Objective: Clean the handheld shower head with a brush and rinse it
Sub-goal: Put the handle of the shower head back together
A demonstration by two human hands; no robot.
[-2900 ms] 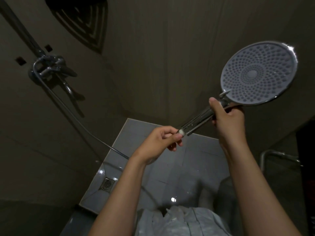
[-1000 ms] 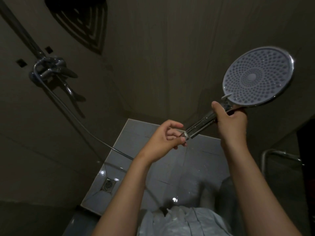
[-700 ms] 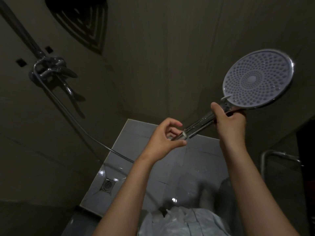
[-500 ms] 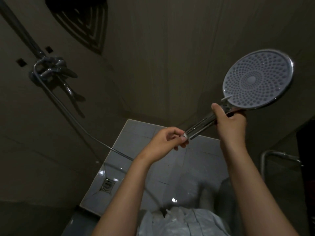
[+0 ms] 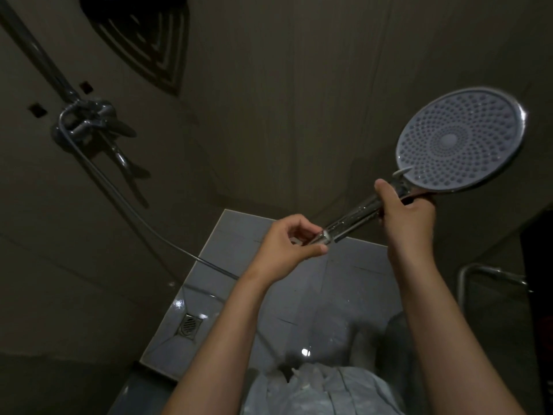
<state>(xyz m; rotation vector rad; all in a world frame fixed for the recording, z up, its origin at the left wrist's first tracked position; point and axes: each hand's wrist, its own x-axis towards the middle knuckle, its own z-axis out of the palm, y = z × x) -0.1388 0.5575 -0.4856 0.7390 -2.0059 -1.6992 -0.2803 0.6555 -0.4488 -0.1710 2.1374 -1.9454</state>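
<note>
A round handheld shower head (image 5: 457, 142) with a grey nozzle face and chrome rim is held up at the right, face toward me. My right hand (image 5: 407, 214) is closed around the top of its chrome handle (image 5: 356, 218). My left hand (image 5: 287, 244) pinches the hose nut (image 5: 321, 237) at the handle's lower end between thumb and fingers. The grey hose (image 5: 143, 217) runs from the wall mixer down to behind my left wrist. No brush is in view.
A chrome mixer tap (image 5: 89, 121) with its lever sits on the left wall under a riser pipe. A dark corner shelf (image 5: 143, 34) hangs above. The wet tiled floor (image 5: 239, 253) has a square drain (image 5: 189, 324). A chrome rail (image 5: 478, 274) stands at the right.
My left fingers have kept shifting their pinch around the handle's lower end, opening and closing. The shower head dropped slightly and tilted; my right hand kept its grip.
</note>
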